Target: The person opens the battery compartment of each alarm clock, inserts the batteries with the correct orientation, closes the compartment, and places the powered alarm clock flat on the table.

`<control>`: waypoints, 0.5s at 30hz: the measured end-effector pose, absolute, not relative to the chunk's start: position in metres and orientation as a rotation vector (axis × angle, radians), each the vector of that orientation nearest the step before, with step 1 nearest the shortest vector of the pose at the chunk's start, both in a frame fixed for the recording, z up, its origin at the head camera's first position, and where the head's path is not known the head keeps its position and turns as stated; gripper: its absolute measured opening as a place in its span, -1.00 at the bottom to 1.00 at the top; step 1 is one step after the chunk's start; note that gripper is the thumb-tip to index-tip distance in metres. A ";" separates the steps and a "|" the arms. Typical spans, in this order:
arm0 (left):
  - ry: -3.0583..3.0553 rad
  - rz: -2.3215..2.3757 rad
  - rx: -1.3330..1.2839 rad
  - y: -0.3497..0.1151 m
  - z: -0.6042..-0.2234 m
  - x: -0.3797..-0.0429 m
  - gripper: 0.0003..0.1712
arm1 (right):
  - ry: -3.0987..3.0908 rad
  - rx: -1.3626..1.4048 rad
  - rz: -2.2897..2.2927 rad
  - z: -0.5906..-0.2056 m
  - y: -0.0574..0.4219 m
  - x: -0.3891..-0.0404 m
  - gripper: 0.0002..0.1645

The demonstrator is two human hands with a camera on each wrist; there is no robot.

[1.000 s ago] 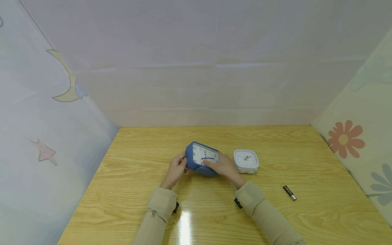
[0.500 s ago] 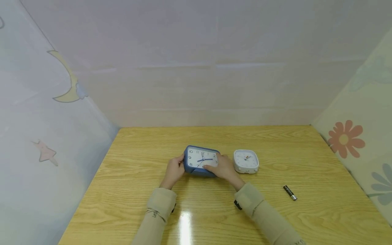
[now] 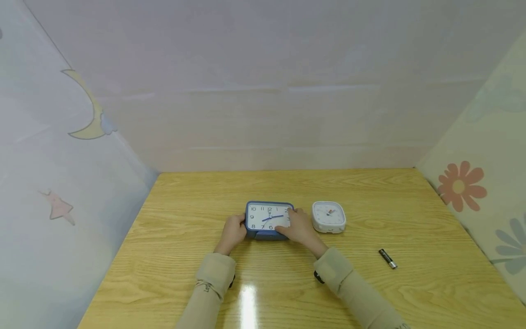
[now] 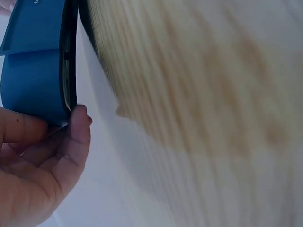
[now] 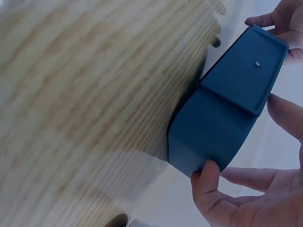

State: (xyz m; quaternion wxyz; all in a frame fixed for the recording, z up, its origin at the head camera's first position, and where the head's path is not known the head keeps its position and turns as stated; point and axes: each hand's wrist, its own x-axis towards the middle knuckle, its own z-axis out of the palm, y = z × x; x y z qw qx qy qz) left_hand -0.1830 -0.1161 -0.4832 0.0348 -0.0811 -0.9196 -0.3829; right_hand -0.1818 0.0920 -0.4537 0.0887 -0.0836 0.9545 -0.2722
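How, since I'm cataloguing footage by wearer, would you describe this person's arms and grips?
The left sleeve and right sleeve are beige and long, with broad cuffs. Dark lettering, too small or cropped to read, marks both. A small black piece shows at each cuff. The left grip and right grip are ungloved hands.

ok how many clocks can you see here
2. The blue clock is held between the left hand and the right hand; the white clock rests on the table, to the right of the blue one.

Blue clock point(image 3: 266, 217), tilted before, now level
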 end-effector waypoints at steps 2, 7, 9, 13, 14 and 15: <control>-2.849 -1.179 -0.233 -0.116 -0.483 -0.184 -0.56 | 2.846 -0.247 -0.810 -0.454 0.092 -0.182 -0.09; -2.913 -1.247 -0.158 -0.114 -0.481 -0.185 -0.52 | 2.851 -0.237 -0.791 -0.456 0.090 -0.182 -0.10; -2.941 -1.297 -0.112 -0.114 -0.480 -0.186 -0.52 | 2.855 -0.238 -0.775 -0.456 0.089 -0.182 -0.10; -2.972 -1.387 -0.042 -0.113 -0.480 -0.187 -0.53 | 2.870 -0.242 -0.737 -0.456 0.087 -0.182 -0.11; -2.975 -1.416 -0.017 -0.113 -0.480 -0.187 -0.53 | 2.878 -0.244 -0.723 -0.457 0.087 -0.182 -0.12; -2.976 -1.420 -0.011 -0.113 -0.481 -0.188 -0.52 | 2.884 -0.245 -0.711 -0.457 0.086 -0.182 -0.12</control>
